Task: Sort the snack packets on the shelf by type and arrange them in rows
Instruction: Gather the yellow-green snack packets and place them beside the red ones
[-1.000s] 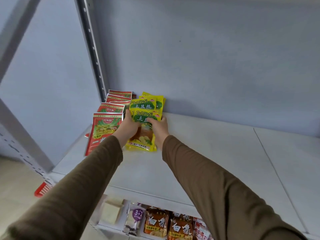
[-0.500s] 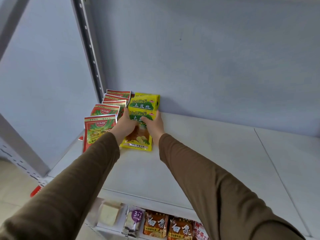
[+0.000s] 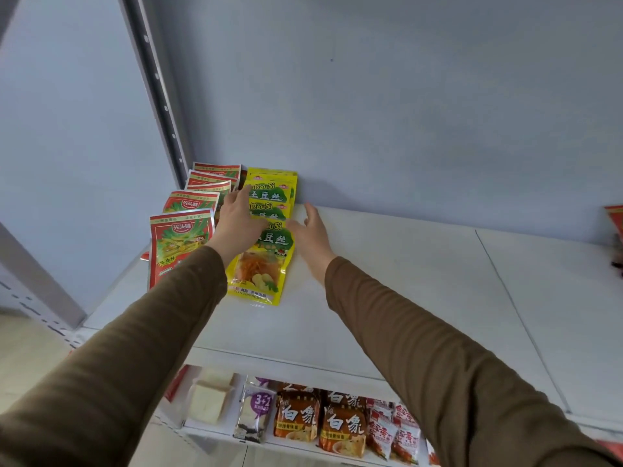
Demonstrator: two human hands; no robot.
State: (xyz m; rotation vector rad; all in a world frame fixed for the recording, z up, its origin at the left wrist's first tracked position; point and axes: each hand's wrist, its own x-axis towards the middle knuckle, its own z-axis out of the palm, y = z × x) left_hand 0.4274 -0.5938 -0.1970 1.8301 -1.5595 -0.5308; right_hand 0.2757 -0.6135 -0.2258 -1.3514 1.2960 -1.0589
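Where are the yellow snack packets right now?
In the head view, the yellow plastic snack packets lie in a row at the white shelf's back left, beside the red snack packets.

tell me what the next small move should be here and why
Probably swing the right hand toward the red packet at the shelf's far right edge and bring it to the red row. The yellow row looks overlapped and lined up beside the red one, both hands are open with no grip on anything, and the left hand only rests on the yellow packets.
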